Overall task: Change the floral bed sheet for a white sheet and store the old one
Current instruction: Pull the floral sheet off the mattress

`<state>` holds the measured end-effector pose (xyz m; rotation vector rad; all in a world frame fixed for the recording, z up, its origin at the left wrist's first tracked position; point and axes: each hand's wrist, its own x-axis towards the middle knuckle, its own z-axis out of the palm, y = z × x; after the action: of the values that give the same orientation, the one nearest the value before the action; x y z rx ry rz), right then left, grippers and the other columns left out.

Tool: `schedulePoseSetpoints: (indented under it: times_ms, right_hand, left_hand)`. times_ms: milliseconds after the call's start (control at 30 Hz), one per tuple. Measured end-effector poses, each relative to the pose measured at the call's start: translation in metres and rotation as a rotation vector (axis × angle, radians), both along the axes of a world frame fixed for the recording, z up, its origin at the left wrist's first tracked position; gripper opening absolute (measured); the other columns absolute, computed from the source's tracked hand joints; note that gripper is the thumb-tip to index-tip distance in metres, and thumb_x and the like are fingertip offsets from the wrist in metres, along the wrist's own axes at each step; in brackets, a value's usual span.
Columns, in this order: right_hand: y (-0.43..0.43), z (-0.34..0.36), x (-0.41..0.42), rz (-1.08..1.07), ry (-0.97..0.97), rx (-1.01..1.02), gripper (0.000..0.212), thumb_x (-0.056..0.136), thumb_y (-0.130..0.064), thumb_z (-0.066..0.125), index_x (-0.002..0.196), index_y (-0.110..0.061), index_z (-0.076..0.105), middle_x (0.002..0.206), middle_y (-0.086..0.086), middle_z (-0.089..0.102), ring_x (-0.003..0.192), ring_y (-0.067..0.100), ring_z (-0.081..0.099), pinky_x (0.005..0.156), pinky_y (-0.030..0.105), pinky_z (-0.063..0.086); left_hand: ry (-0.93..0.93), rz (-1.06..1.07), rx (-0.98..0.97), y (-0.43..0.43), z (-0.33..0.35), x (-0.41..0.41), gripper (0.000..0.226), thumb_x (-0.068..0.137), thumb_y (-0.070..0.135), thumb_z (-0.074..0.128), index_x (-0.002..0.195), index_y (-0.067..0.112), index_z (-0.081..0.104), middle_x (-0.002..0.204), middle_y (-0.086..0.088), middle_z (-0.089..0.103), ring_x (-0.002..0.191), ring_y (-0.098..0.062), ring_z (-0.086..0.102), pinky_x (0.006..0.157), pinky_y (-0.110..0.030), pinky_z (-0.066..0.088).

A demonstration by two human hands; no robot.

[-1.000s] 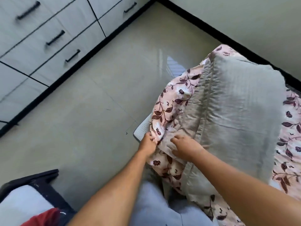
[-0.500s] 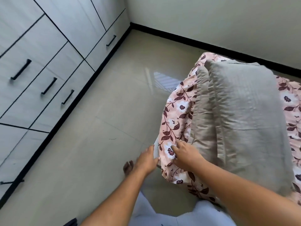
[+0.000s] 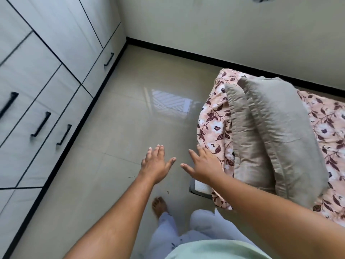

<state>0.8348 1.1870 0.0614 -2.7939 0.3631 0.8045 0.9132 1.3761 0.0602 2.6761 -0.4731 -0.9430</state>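
Observation:
The pink floral bed sheet (image 3: 214, 126) covers a low mattress at the right, its near corner pulled loose and bunched so the white mattress corner (image 3: 200, 187) shows. A grey pillow (image 3: 276, 135) lies on the sheet. My left hand (image 3: 156, 163) hovers over the floor left of the bed, fingers spread, holding nothing. To its right, my right hand (image 3: 203, 165) is also spread and empty, right by the sheet's loose edge. No white sheet is in view.
A white wardrobe with black-handled drawers (image 3: 41, 124) lines the left wall. Glossy beige floor tiles (image 3: 121, 118) lie between it and the bed. My bare foot (image 3: 159, 204) stands near the mattress corner. A black skirting (image 3: 205, 58) runs along the far wall.
Both hands have let go of the floral sheet's corner and lifted away with fingers spread. The view has risen and pulled back from the bed.

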Motion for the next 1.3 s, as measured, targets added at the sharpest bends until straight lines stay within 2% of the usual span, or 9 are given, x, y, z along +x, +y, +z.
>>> schedulePoseSetpoints:
  times_ms: [233, 433, 567, 700, 833, 967, 1100, 1200, 1300]
  right_hand:
    - [0.005, 0.018, 0.051, -0.046, -0.098, 0.027, 0.119, 0.066, -0.091, -0.011, 0.160, -0.026, 0.024, 0.168, 0.016, 0.015, 0.155, 0.033, 0.015, 0.125, 0.047, 0.020]
    - [-0.034, 0.011, 0.077, -0.239, -0.096, 0.034, 0.126, 0.062, -0.094, -0.017, 0.157, -0.025, 0.030, 0.164, 0.017, 0.024, 0.151, 0.036, 0.022, 0.120, 0.049, 0.027]
    - [-0.075, 0.003, 0.107, -0.368, -0.088, 0.036, 0.105, 0.074, -0.087, 0.005, 0.154, -0.025, 0.033, 0.159, 0.016, 0.031, 0.148, 0.036, 0.026, 0.118, 0.049, 0.029]
    - [-0.132, -0.004, 0.155, -0.447, -0.081, 0.037, 0.079, 0.093, -0.075, 0.033, 0.153, -0.024, 0.033, 0.160, 0.016, 0.029, 0.150, 0.035, 0.024, 0.119, 0.049, 0.027]
    - [-0.193, 0.005, 0.199, -0.495, -0.049, 0.031, 0.077, 0.095, -0.073, 0.032, 0.155, -0.024, 0.029, 0.164, 0.015, 0.022, 0.151, 0.035, 0.021, 0.118, 0.050, 0.026]
    - [-0.251, 0.022, 0.234, -0.495, -0.102, -0.015, 0.088, 0.087, -0.079, 0.016, 0.154, -0.023, 0.029, 0.162, 0.017, 0.026, 0.149, 0.037, 0.024, 0.117, 0.052, 0.031]
    - [-0.302, 0.030, 0.257, -0.549, -0.139, -0.060, 0.079, 0.094, -0.072, 0.036, 0.156, -0.023, 0.029, 0.163, 0.017, 0.026, 0.150, 0.037, 0.024, 0.118, 0.052, 0.031]
    - [-0.329, 0.026, 0.266, -0.594, -0.151, -0.045, 0.072, 0.096, -0.067, 0.041, 0.154, -0.026, 0.029, 0.163, 0.018, 0.026, 0.149, 0.036, 0.025, 0.118, 0.050, 0.029]
    - [-0.355, 0.017, 0.276, -0.682, -0.136, -0.030, 0.073, 0.097, -0.068, 0.039, 0.155, -0.025, 0.028, 0.166, 0.017, 0.018, 0.152, 0.036, 0.019, 0.121, 0.050, 0.023]
  left_hand:
    - [0.014, -0.086, 0.018, -0.003, 0.023, 0.047, 0.083, 0.097, 0.070, 0.026, 0.160, 0.018, 0.008, 0.168, 0.001, 0.004, 0.155, -0.026, -0.001, 0.120, -0.051, 0.014]
    - [-0.001, -0.224, 0.014, -0.045, 0.027, 0.109, 0.081, 0.098, 0.068, 0.028, 0.160, 0.018, 0.012, 0.168, 0.000, 0.008, 0.155, -0.024, 0.002, 0.122, -0.046, 0.014]
    - [-0.028, -0.309, 0.003, -0.091, 0.022, 0.164, 0.080, 0.098, 0.067, 0.030, 0.159, 0.017, 0.016, 0.167, -0.001, 0.014, 0.154, -0.024, 0.008, 0.123, -0.044, 0.016]
    - [-0.041, -0.438, 0.014, -0.160, 0.011, 0.229, 0.080, 0.098, 0.065, 0.031, 0.158, 0.014, 0.018, 0.166, -0.005, 0.018, 0.153, -0.026, 0.011, 0.124, -0.042, 0.016]
    - [-0.048, -0.529, 0.025, -0.235, 0.011, 0.281, 0.081, 0.098, 0.065, 0.031, 0.158, 0.012, 0.018, 0.165, -0.008, 0.018, 0.153, -0.027, 0.012, 0.123, -0.044, 0.017]
    - [-0.075, -0.598, -0.028, -0.302, 0.019, 0.313, 0.079, 0.100, 0.063, 0.031, 0.157, 0.010, 0.020, 0.165, -0.010, 0.017, 0.152, -0.027, 0.013, 0.123, -0.043, 0.016]
    - [-0.073, -0.674, -0.027, -0.369, 0.017, 0.337, 0.076, 0.101, 0.061, 0.032, 0.153, 0.007, 0.026, 0.163, -0.014, 0.021, 0.150, -0.030, 0.019, 0.122, -0.039, 0.017]
    - [-0.040, -0.727, -0.008, -0.419, 0.007, 0.350, 0.077, 0.100, 0.062, 0.031, 0.152, 0.006, 0.029, 0.162, -0.015, 0.023, 0.148, -0.031, 0.021, 0.120, -0.039, 0.018]
    - [-0.021, -0.759, -0.005, -0.467, -0.005, 0.363, 0.092, 0.092, 0.076, 0.020, 0.151, 0.006, 0.030, 0.160, -0.016, 0.027, 0.147, -0.032, 0.025, 0.120, -0.042, 0.022]
